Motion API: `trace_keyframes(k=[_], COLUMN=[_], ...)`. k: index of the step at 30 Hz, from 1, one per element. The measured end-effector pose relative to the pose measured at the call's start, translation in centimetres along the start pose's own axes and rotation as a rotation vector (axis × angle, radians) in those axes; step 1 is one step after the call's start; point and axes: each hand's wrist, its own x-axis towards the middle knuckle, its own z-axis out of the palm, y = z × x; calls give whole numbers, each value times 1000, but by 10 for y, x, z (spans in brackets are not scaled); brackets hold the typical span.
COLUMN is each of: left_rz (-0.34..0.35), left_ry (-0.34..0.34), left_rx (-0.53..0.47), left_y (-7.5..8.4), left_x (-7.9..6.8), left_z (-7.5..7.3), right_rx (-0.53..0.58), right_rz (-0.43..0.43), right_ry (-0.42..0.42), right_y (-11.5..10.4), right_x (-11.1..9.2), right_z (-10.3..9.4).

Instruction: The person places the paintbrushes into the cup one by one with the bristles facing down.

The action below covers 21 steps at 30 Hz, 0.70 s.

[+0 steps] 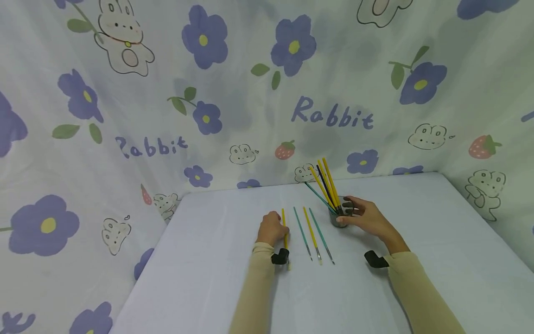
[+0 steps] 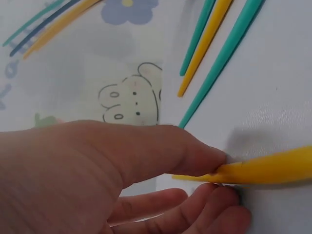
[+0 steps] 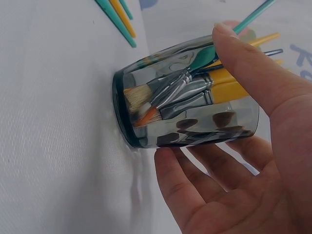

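At the left end of a row of paintbrushes, my left hand [image 1: 271, 229] pinches a yellow paintbrush [image 2: 278, 165] between thumb and fingers. The brush lies along the table, bristles toward me. To its right are a teal paintbrush [image 1: 302, 229], a yellow one [image 1: 310, 228] and another teal one [image 1: 321, 234], roughly side by side. My right hand [image 1: 369, 220] holds a clear drinking glass [image 3: 234, 114], thumb on one side and fingers on the other. Several paintbrushes [image 1: 329, 185] stand in the glass, bristles down, with yellow, teal and dark handles leaning left.
The white table [image 1: 208, 260] reaches back to a hanging cloth [image 1: 250, 93] printed with flowers and rabbits. A black wrist-worn piece [image 1: 281, 256] sits by the left cuff, and a similar black piece [image 1: 376, 260] by the right one.
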Motion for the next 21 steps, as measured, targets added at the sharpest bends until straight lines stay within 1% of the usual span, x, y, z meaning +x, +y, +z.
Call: trace_keyframes(k=[4,7,13,18,21], left_rz=[5,6,12,-13,-31], left_ry=[5,-6,-36,-75,-78], left_rx=[29,22,-30,-107,-147], left_y=[-1,-2,-9,-16,-16], left_x=[0,1,4,6,7], left_z=[-1,-2,-7,-11,-14], right_rx=[12,17,7,-1,-4], right_rz=[3,-6,8,18,20], right_ry=[3,2,2,2,1], right_y=[2,2,-1,-2,-2], right_x=[0,0,-2,-1,-1], right_z=[0,-1,-2,-1,0])
